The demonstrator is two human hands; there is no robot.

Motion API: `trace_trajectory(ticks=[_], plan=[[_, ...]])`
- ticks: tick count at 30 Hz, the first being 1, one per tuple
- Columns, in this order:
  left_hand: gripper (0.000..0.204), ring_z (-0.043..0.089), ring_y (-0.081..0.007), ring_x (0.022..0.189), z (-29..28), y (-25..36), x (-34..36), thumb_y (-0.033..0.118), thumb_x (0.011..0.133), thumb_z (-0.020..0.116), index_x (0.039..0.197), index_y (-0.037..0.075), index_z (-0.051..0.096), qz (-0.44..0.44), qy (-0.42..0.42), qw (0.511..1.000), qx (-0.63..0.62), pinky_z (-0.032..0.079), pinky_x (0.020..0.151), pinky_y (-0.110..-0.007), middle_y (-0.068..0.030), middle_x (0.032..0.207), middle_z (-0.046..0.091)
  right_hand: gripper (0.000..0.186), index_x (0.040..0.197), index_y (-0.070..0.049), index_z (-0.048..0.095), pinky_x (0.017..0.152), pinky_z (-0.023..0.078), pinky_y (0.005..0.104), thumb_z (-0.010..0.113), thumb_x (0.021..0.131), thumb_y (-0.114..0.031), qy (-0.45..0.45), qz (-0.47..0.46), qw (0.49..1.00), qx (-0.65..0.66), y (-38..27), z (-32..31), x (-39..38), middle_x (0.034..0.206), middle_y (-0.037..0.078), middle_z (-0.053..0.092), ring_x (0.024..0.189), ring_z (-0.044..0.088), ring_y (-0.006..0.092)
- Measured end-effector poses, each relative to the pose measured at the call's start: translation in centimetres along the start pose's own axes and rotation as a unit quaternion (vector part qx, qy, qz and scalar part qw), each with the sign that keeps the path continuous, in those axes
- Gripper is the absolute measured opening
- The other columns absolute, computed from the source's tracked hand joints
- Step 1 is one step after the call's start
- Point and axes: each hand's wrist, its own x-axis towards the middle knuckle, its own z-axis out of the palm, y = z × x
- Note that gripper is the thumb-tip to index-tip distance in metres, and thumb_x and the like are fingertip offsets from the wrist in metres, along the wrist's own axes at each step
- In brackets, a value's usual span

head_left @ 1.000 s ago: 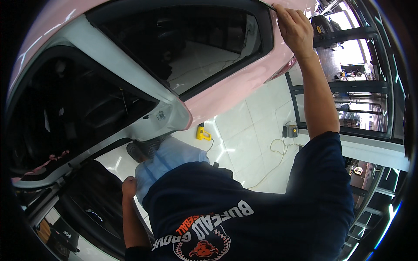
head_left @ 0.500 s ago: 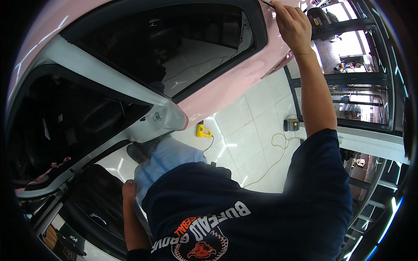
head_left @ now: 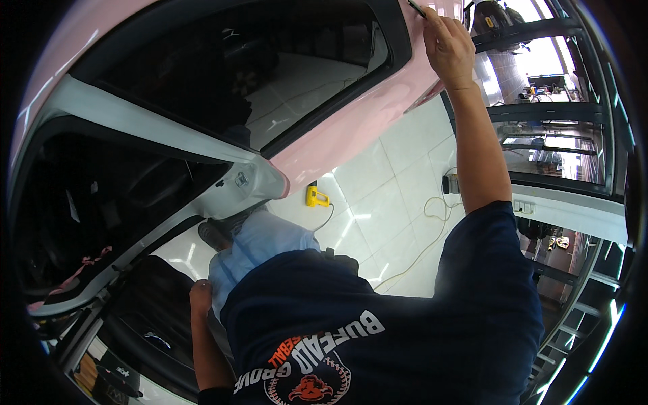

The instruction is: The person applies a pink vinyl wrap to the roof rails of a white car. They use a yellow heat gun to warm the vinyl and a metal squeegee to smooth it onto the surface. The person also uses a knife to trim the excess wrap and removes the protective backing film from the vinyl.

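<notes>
At far right, the right hand [head_left: 450, 55] has its fingers closed on a thin dark tool [head_left: 416, 8] over the pink car body [head_left: 354, 135], just beside the dark window [head_left: 202, 74]. At near left, the left hand [head_left: 200, 295] hangs beside light-blue trousers [head_left: 260, 246], its finger state impossible to tell; a yellow gun-shaped tool [head_left: 317, 196] lies on the tiled floor [head_left: 378, 209].

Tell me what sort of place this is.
Probably a car workshop: a pink car with an open door stands on a tiled floor, where a yellow corded tool lies.
</notes>
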Motion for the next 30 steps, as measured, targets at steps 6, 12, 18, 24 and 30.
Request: trace_trajectory(ticks=[6,12,18,24,30], plan=[[0.03,0.065,-0.0344,0.076,-1.6,2.9,-1.1,0.024,0.084,0.053,0.09,-0.001,0.068,-0.051,-0.018,0.996,-0.068,0.049,0.071,-0.04,-0.0203,0.083,0.067,0.031,0.107,-0.014,0.066,0.061,0.048,0.0357,0.067,0.078,-0.004,-0.009,0.062,0.998,0.021,-1.5,0.4,-1.1,0.075,0.003,0.063,0.065,0.058,0.0232],[0.026,0.064,-0.0372,0.076,-1.2,2.1,-1.0,0.022,0.083,0.053,0.081,-0.001,0.066,-0.032,0.003,0.997,-0.073,0.048,0.07,-0.043,-0.0192,0.085,0.066,0.029,0.109,-0.015,0.064,0.06,0.047,0.0367,0.067,0.082,-0.008,0.0,0.1,0.995,0.025,-2.1,1.2,-3.0,0.074,0.004,0.062,0.066,0.059,0.0237],[0.023,0.063,-0.0385,0.078,0.0,-0.8,-0.6,0.02,0.083,0.052,0.079,0.0,0.064,0.0,0.004,0.998,-0.059,0.048,0.07,-0.044,-0.0183,0.087,0.065,0.026,0.112,-0.013,0.063,0.064,0.05,0.0368,0.064,0.087,-0.008,-0.068,0.16,0.985,0.011,-2.9,0.8,-4.3,0.079,0.006,0.065,0.072,0.063,0.0255],[0.023,0.063,-0.0371,0.077,-1.4,1.8,-1.7,0.019,0.084,0.054,0.076,0.0,0.063,-0.044,-0.001,0.996,-0.082,0.049,0.069,-0.044,-0.0163,0.084,0.065,0.027,0.11,-0.015,0.063,0.062,0.048,0.038,0.066,0.084,-0.011,-0.028,0.16,0.987,0.012,-2.9,1.7,-5.9,0.074,0.005,0.061,0.069,0.06,0.0249],[0.023,0.064,-0.0342,0.075,-1.1,0.1,-1.9,0.019,0.084,0.054,0.077,0.0,0.064,0.023,0.002,1.0,-0.016,0.049,0.068,-0.041,-0.0168,0.079,0.065,0.027,0.11,-0.015,0.063,0.061,0.049,0.0379,0.066,0.084,-0.011,-0.04,0.176,0.984,0.005,-3.2,1.9,-7.8,0.075,0.004,0.061,0.069,0.06,0.0242]])
